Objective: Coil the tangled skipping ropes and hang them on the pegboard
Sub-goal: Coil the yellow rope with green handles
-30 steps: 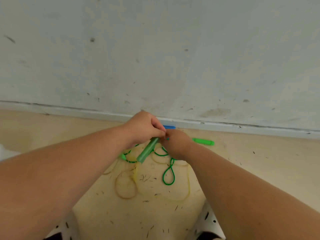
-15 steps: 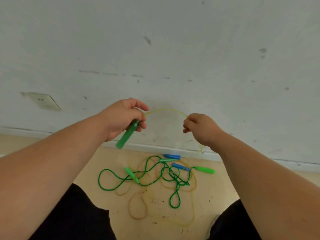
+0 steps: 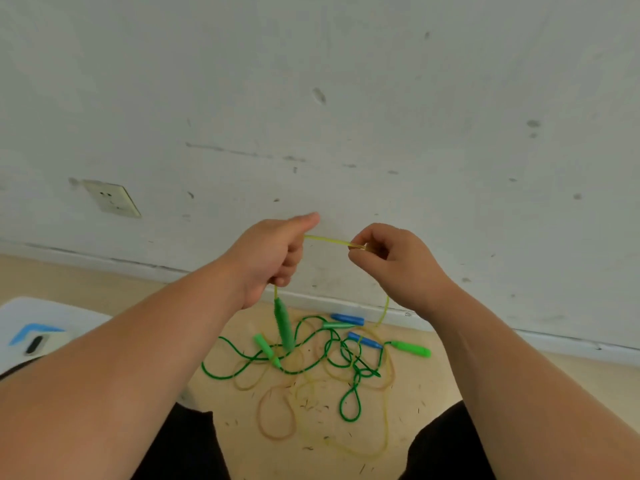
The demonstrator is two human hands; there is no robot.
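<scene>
- The step in hand looks like drawing the yellow rope (image 3: 325,240) out of the tangle to start its first loop. Nothing is coiled yet, so the task is at its beginning.
- The left hand (image 3: 273,261) has its fingers (image 3: 292,261) curled round that rope, thumb sticking out. The dark green handle (image 3: 283,327) dangles straight below the fist.
- The right hand (image 3: 401,268) pinches the same rope between thumb and fingertips. A short stretch runs between the two hands.
- From the right hand the rope drops to the pile on the floor (image 3: 433,386). There it lies crossed with the green rope (image 3: 311,362) and near the blue handles (image 3: 365,340).
- I'd say the next move calls for feeding more length into the left hand as a loop. It should go slowly, because the green rope crosses the yellow loops and could be dragged up with them.
- The floor is pale and littered with small dark bits.
- Behind it stands a scuffed white wall (image 3: 381,98) with a socket (image 3: 112,199).
- A white object with a blue mark (image 3: 34,327) lies at the left.
- No pegboard is in sight from here.
</scene>
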